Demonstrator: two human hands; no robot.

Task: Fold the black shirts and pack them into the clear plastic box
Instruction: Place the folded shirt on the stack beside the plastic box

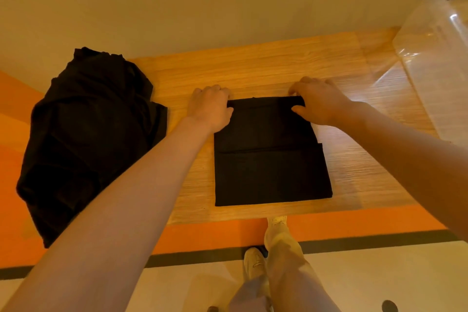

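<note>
The folded black shirt (pixel 271 152) lies flat in the middle of the desk (pixel 342 159). The left hand (pixel 211 109) and the right hand (pixel 320 101) each pinch 1 far corner of it. If one grip slips while lifting, the folds may open. The clear plastic box (pixel 438 58) stands far right, the unfolded shirts (pixel 86 139) left. No writing is readable.

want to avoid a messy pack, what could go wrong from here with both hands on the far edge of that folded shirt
1. The left hand and right hand grip only the far corners of the folded shirt; lifting it that way may let the layers fall open.
2. The clear plastic box stands off to the right, so the carry could loosen the fold.
3. The unfolded black pile overhangs the table edge and might slide off.
</note>
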